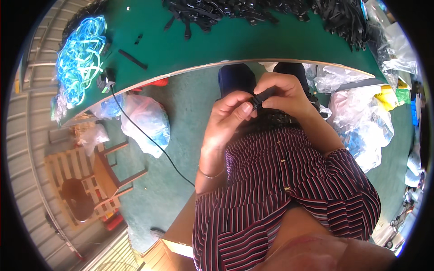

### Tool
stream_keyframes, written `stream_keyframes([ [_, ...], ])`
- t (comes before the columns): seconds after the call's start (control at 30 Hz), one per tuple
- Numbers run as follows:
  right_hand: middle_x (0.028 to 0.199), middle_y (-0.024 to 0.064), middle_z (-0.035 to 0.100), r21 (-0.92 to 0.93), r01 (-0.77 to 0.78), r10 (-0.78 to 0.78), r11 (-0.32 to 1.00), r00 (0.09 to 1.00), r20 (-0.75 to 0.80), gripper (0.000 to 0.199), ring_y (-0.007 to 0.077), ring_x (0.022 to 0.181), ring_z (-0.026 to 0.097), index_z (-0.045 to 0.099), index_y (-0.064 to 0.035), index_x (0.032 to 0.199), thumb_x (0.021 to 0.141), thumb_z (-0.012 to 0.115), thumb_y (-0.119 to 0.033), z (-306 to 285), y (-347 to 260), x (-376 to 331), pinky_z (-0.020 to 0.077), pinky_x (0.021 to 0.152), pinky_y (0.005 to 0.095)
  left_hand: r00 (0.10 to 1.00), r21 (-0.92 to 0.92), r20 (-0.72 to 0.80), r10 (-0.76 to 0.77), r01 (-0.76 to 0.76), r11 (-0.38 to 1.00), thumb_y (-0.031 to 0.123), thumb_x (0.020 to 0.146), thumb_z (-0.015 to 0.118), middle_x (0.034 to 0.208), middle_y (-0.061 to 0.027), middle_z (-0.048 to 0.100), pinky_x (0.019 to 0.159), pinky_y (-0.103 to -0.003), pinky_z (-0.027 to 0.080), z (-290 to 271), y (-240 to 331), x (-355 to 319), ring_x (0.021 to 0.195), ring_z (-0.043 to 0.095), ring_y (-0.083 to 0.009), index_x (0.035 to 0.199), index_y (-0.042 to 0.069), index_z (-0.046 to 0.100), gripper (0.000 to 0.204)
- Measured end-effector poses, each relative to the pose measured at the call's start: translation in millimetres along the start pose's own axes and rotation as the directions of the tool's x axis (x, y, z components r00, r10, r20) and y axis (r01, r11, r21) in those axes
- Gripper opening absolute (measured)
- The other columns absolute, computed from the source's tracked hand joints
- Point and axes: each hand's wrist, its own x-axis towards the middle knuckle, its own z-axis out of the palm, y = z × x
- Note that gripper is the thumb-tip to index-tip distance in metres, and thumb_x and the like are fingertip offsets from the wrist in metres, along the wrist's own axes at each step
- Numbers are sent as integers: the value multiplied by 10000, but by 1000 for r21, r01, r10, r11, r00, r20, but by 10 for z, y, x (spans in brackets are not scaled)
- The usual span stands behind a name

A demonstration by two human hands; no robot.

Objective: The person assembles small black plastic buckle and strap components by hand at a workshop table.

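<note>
Above my lap, both hands meet on a small black strap piece (259,100); its exact shape is partly hidden by fingers. My left hand (226,114) pinches its left end between thumb and fingertips. From the right, my right hand (289,94) grips the other end, fingers bent around it. More dark items (275,119) lie on my lap just below the hands, too dim to make out. Beyond the hands, a big heap of black straps (217,10) with shiny plastic parts covers the far side of the green table (194,47).
A tangle of blue and pale cords (81,58) lies at the table's left end, near a black strip (133,59) and a small black device (106,81) with a cable. Filled plastic bags (145,122) stand on the floor both sides. A wooden chair (106,174) is at left.
</note>
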Motion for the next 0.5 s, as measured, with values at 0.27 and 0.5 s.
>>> stream_keyframes([
  [0.27,819,84,623,-732,13,36,681,998,51,221,193,764,607,613,6,880,675,688,-27,-280,-578,-134,464,694,269,980,361,132,-148,92,928,8,816,582,835,-43,592,643,-231,457,-211,250,-77,738,558,-108,1100,5,514,292],
  [0.5,868,98,622,-760,-132,325,637,939,110,229,251,785,600,617,-23,894,695,679,-118,-738,-405,-803,464,694,321,858,771,-39,-512,352,531,141,782,611,796,-118,613,642,-304,462,-484,-204,-405,720,602,-176,1123,77,524,357],
])
